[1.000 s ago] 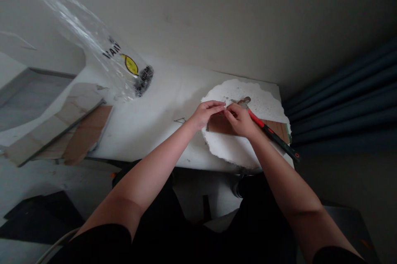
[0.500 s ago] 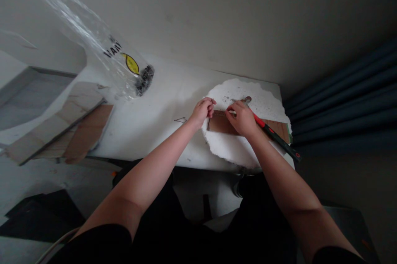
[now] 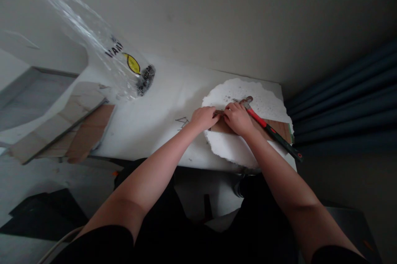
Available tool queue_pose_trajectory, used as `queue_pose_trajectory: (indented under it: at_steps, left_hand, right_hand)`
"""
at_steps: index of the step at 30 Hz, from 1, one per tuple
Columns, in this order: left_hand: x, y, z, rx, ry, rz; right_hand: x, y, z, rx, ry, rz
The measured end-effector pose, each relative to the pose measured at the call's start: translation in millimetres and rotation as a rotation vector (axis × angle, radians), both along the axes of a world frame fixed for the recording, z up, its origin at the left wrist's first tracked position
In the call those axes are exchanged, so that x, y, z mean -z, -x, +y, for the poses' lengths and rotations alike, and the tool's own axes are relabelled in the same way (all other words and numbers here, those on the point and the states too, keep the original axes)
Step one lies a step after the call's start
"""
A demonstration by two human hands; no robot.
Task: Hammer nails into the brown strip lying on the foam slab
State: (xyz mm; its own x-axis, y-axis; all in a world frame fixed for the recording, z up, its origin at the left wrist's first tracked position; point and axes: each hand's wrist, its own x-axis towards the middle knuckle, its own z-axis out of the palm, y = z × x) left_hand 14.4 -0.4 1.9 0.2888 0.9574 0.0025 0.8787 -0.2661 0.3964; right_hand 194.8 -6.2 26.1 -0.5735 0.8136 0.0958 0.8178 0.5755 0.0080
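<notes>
My left hand (image 3: 204,118) is closed on one end of a small brownish strip (image 3: 219,112); its exact kind is hard to make out. My right hand (image 3: 238,118) pinches the strip's other end, close beside the left. Beneath both hands lies a flat brown board (image 3: 225,127), resting on a white, ragged-edged sheet (image 3: 266,96). Just right of my right hand, a hammer (image 3: 263,123) with a red and black handle lies slanted across the board. Several thin, dark nail-like pieces (image 3: 182,122) lie left of my left hand.
Clear plastic wrap (image 3: 124,63) with a yellow mark stands at the table's back left. Brown and pale boards (image 3: 89,132) lean over the left edge of the white table (image 3: 149,123). Dark curtains (image 3: 347,107) hang on the right, and black sheets (image 3: 46,214) lie on the floor.
My left hand has moved right and closed on the strip beside my right hand, which has shifted slightly. Its fingers were curled apart from the strip before. The hammer stays on the board.
</notes>
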Motion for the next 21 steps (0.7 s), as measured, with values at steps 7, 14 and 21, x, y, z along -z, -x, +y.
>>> queue_pose_trajectory:
  at_steps: [7, 14, 21]
  left_hand:
    - [1.4, 0, 1, 0.031, -0.011, 0.026]
    - [4.4, 1, 1, 0.028, 0.009, 0.001]
    - [6.0, 1, 2, 0.014, 0.015, -0.009]
  right_hand:
    - [2.4, 2, 10, 0.027, 0.052, 0.080]
    - [-2.2, 2, 14, -0.063, 0.020, 0.032]
    - [-5.6, 10, 7, -0.093, -0.030, -0.068]
